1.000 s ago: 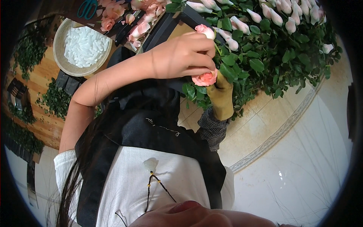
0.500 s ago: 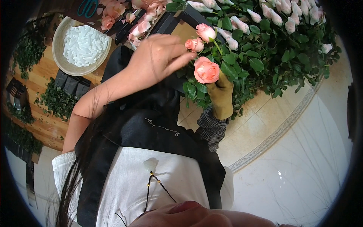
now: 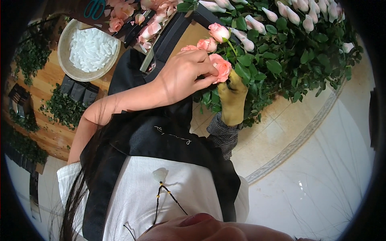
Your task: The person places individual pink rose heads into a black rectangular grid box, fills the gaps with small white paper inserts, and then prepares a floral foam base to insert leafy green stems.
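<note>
My bare left hand [image 3: 185, 72] has its fingers closed on the front pink rose [image 3: 223, 67], covering part of the bloom. My right hand [image 3: 231, 94], in a yellow glove with a checked sleeve, is closed beneath that rose around leafy stems, its fingertips hidden by leaves and flowers. Two other pink roses [image 3: 219, 32] stand just above, with a further one partly behind my left fingers. A dark box [image 3: 192, 34] with a brown inside lies beyond the roses.
A bowl [image 3: 63, 48] of white pieces stands upper left, near teal scissors [image 3: 95, 9] and loose rose petals [image 3: 150, 30]. Dense foliage [image 3: 273, 66] and roses in pale mesh sleeves [image 3: 309, 23] fill the upper right. Leafy piles [image 3: 56, 108] lie on wood at left.
My left hand drew back leftward from the roses, its fingers loosened, then moved right again and closed on the front rose. My gloved right hand has shifted only slightly.
</note>
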Motion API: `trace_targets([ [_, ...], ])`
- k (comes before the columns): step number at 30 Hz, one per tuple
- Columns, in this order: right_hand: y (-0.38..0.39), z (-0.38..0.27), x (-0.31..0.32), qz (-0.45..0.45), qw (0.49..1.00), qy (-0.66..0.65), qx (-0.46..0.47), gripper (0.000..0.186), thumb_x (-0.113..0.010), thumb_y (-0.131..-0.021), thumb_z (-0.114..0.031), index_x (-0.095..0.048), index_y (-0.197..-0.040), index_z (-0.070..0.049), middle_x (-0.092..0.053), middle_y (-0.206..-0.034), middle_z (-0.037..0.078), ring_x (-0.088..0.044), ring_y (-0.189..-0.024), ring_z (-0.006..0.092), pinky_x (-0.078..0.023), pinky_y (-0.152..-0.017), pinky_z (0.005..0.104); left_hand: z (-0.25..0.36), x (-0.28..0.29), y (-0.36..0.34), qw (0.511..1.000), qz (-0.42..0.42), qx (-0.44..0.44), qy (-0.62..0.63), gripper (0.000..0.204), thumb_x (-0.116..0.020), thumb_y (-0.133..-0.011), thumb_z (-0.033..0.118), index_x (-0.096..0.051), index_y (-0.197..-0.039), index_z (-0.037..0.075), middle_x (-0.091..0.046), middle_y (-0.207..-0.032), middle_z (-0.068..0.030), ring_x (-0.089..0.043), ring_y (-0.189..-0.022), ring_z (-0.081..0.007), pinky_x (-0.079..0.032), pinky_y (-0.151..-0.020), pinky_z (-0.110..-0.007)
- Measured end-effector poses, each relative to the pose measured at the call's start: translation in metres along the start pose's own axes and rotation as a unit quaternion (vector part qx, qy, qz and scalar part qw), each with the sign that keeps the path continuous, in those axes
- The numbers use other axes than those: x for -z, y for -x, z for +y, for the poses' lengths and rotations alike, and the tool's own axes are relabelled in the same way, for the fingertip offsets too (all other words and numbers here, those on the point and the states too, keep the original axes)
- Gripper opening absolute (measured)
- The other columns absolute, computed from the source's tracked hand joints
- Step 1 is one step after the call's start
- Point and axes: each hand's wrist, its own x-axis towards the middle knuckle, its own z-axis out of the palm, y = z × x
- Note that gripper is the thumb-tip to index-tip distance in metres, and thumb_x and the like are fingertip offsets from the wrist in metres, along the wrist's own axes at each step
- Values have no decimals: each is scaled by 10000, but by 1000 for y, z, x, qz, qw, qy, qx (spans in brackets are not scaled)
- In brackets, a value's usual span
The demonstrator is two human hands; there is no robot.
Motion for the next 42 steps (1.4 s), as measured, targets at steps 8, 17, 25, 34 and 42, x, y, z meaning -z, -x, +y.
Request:
trace_targets([
  [8, -1, -14, -16, 15, 991, 129, 19, 319, -741, -832, -119, -705, -1144, -66, -714, -1031, 131, -694, -940, 270, -531, -847, 341, -2, -6, 4, 998, 55, -18, -27, 122, -797, -775, 91, -729, -866, 47, -602, -786, -56, -610, -744, -241, -501, -708, -340],
  [17, 2, 4, -25, 90, 956, 259, 107, 345, -751, -756, -146, -721, -1099, -119, -687, -800, 112, -657, -760, 304, -507, -704, 406, -4, -13, 5, 997, 66, 26, 33, 117, -782, -821, 95, -707, -853, 12, -613, -801, -52, -588, -730, -202, -477, -663, -312],
  [25, 3, 1, -25, 97, 935, 305, 155, 358, -759, -743, -150, -718, -1094, -97, -678, -784, 117, -654, -725, 300, -502, -680, 406, -4, -14, 6, 989, 50, 79, 117, 101, -765, -843, 64, -702, -864, -12, -589, -793, -38, -511, -700, -119, -423, -628, -261],
  [34, -1, -18, -20, 68, 974, 213, 21, 289, -710, -829, -118, -709, -1114, -69, -707, -936, 148, -682, -869, 315, -536, -814, 385, -33, 60, -10, 952, 266, -4, -149, 117, -664, -935, 69, -692, -1009, -17, -642, -898, -87, -615, -853, -166, -490, -734, -277],
  [42, -14, 0, -20, -44, 987, 155, 23, 223, -696, -875, -125, -707, -1095, -89, -710, -874, 127, -685, -776, 298, -547, -726, 365, -60, 75, 25, 965, 105, 163, -179, 183, -609, -983, 145, -692, -1085, 17, -717, -998, -103, -698, -859, -227, -543, -762, -311],
])
